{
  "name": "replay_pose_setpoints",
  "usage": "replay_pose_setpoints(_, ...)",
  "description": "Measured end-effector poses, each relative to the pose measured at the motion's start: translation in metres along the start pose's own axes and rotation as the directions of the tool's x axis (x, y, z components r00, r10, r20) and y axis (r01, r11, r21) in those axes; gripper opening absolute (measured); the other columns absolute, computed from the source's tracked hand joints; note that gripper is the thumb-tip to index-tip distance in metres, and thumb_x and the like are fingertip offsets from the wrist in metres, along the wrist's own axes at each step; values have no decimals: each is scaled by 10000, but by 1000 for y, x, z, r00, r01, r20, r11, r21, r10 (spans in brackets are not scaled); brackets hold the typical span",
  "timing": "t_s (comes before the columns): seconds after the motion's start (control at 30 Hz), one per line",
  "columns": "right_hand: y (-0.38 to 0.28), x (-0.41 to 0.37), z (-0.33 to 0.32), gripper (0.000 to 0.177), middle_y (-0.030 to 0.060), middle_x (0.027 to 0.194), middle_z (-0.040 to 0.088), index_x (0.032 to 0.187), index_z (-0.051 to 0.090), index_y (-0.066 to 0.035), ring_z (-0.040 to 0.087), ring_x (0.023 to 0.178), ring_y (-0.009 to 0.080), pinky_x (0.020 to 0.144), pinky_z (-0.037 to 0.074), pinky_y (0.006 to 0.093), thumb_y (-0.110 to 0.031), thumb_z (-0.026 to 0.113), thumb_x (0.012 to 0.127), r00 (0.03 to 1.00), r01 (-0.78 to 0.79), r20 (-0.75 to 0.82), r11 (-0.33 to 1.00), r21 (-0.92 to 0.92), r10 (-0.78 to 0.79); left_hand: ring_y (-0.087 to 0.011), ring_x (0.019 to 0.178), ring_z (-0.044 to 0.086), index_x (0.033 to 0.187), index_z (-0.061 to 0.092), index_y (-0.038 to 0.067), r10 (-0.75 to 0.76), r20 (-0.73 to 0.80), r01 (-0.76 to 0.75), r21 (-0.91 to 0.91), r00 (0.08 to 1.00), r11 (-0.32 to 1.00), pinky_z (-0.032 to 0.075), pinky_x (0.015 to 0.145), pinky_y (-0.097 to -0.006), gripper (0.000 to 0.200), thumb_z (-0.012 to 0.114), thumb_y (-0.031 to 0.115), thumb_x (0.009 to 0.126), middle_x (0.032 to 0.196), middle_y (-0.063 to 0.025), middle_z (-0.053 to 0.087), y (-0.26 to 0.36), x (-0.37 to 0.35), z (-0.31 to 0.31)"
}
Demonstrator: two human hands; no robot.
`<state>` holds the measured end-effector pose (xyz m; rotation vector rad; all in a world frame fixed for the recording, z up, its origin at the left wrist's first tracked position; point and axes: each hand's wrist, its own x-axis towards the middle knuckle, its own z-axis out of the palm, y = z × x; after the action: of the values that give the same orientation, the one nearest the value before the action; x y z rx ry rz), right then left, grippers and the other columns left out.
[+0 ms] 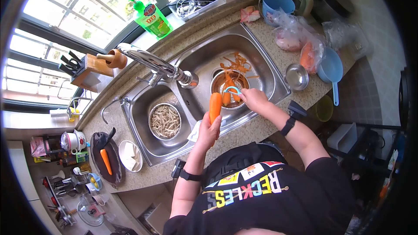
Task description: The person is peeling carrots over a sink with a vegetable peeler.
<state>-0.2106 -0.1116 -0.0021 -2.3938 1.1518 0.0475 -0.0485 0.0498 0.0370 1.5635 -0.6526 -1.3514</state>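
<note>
My left hand (pixel 209 130) is wrapped round the lower end of an orange carrot (pixel 215 104), which points up over the front edge of the right sink basin (pixel 261 45). My right hand (pixel 255 99) grips a peeler (pixel 232 90) with a light blue head, just right of the carrot's tip. Below the peeler, a metal bowl (pixel 244 78) in the basin holds more carrots (pixel 226 99). Orange peelings (pixel 237 63) lie in the bowl and on the basin floor behind it.
In the left basin stands a bowl of pale strips (pixel 165 121). A faucet (pixel 152 63) arches over the divider. At left, a knife (pixel 104 138) and a carrot (pixel 106 162) rest on a dark board (pixel 117 175), beside a white bowl (pixel 130 156). A blue pan (pixel 329 66) sits at right.
</note>
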Motion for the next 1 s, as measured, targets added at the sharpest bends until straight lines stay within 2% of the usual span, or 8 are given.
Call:
replay_pose_setpoints(0.17,-53,-33,-26,218,130,787,627,939,567,-90,637,690,307,604,515,388,-296,501,906,902,323,-370,918,233,-223,-70,388,415,932,487,15,-18,-123,31,100,992,995,316,343,-231,232,592,217,885,561,13,462,-10,13,-2)
replay_pose_setpoints(0.27,-57,-39,-22,217,129,782,630,974,573,-93,637,687,297,605,518,378,-284,496,908,910,382,-180,924,6,-375,-79,419,443,910,513,6,-33,-115,48,127,993,991,341,374,-237,244,614,223,866,579,3,485,-3,11,-2)
replay_pose_setpoints(0.47,4,-5,-5,210,140,765,633,909,544,-70,633,692,325,609,505,420,-275,497,906,999,-28,-40,996,80,31,-162,612,555,921,555,-15,104,-161,-46,331,981,943,432,570,-309,297,628,264,848,659,-62,562,-18,13,-9)
replay_pose_setpoints(0.63,-46,-33,-21,212,133,757,623,898,527,-79,633,687,329,601,505,430,-290,515,899,948,153,-312,947,282,-60,-330,675,592,925,563,-2,178,-239,-15,557,955,830,445,627,-396,318,598,308,864,719,-184,597,-10,8,-2)
replay_pose_setpoints(0.7,-53,-40,-26,204,126,750,620,887,530,-92,636,664,314,580,513,414,-296,526,894,932,294,-238,954,57,-273,-261,659,575,958,556,-3,226,-231,-51,584,946,810,441,616,-364,295,601,274,868,700,-147,585,-10,7,-1)
replay_pose_setpoints(0.9,8,3,9,258,131,771,659,942,594,-70,635,606,227,515,491,347,-316,534,897,995,-63,-64,989,132,72,-279,664,572,990,519,11,383,-254,-161,609,888,777,441,621,-363,293,617,253,854,745,-150,589,-5,2,1)
replay_pose_setpoints(0.97,-14,3,6,277,97,770,657,962,578,-78,563,533,112,457,436,246,-345,525,914,948,-318,304,386,866,98,-356,684,587,967,499,31,420,-255,-192,610,871,768,446,629,-403,303,630,273,840,757,-181,588,-7,2,0)
replay_pose_setpoints(1.0,-29,-1,-3,285,32,760,618,1003,557,-84,479,508,33,430,369,174,-353,550,910,954,-296,299,209,932,21,-268,658,573,961,501,18,415,-237,-187,630,878,754,443,612,-358,305,658,237,818,748,-141,580,-10,5,-1)
